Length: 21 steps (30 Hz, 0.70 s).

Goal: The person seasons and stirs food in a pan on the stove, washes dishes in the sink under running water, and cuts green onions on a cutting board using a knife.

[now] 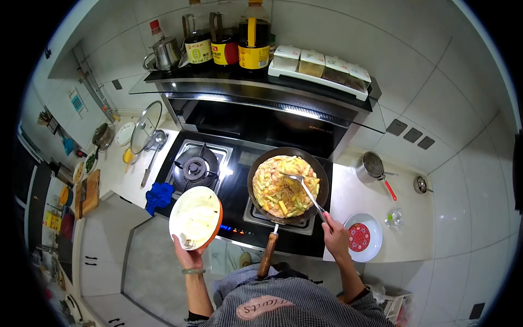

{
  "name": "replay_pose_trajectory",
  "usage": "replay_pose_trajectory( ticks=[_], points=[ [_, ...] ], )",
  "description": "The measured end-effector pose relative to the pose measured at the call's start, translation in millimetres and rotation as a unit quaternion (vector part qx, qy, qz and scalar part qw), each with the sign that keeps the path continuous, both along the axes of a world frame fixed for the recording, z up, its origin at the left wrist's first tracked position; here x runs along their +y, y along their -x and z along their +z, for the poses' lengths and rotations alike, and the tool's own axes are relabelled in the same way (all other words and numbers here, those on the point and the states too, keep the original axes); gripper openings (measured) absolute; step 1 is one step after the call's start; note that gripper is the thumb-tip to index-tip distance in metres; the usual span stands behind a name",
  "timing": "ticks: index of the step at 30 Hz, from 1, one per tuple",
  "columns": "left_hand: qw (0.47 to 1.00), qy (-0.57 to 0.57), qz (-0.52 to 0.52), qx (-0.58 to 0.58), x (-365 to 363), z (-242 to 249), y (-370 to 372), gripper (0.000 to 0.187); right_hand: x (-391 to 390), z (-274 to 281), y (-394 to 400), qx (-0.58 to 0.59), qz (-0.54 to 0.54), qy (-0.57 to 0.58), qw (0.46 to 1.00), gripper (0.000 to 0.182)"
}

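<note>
My left hand (pixel 188 254) grips the lower rim of a bowl (pixel 195 213), white inside and orange outside, tilted with its inside facing up at me. Smears and small scraps of food cling to its inner wall. My right hand (pixel 336 235) is wrapped round the handle of a metal spatula (pixel 309 192), whose blade rests in the food. Beneath it a dark frying pan (pixel 323 182) sits on the right burner, its wooden handle (pixel 267 255) pointing towards my body. Mixed yellow, pale green and pinkish pieces of food (pixel 272 185) fill the pan.
The left burner (pixel 195 169) has no pan, with a blue cloth (pixel 159 197) beside it. A glass lid (pixel 146 128) and ladle (pixel 151 155) lie left. At right are a saucepan (pixel 371 166) and a white bowl (pixel 375 229). Bottles (pixel 254 43) line the shelf above.
</note>
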<state>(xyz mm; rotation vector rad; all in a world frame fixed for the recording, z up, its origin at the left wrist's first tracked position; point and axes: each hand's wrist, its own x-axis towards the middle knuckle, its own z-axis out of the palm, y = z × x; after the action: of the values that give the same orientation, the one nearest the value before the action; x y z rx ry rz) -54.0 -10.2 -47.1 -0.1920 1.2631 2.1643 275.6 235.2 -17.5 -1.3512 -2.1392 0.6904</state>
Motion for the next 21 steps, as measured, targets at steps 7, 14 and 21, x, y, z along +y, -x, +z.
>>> replay_pose_trajectory(
  ticks=[7, 14, 21],
  points=[
    [0.999, -0.028, -0.018, 0.007, -17.0, -4.0, -1.8, 0.065, -25.0, 1.8, -20.1, -0.048, 0.040, 0.003, 0.998, 0.037],
    [0.998, -0.063, -0.026, 0.014, -36.7, -17.0, -4.2, 0.063, -58.1, -27.0, -18.2, -0.095, 0.015, -0.010, 0.995, 0.044],
    [0.998, -0.050, 0.030, 0.006, -60.0, -0.4, -21.5, 0.060, -52.3, -32.7, -0.2, -0.061, 0.052, -0.032, 0.996, 0.046]
  ],
)
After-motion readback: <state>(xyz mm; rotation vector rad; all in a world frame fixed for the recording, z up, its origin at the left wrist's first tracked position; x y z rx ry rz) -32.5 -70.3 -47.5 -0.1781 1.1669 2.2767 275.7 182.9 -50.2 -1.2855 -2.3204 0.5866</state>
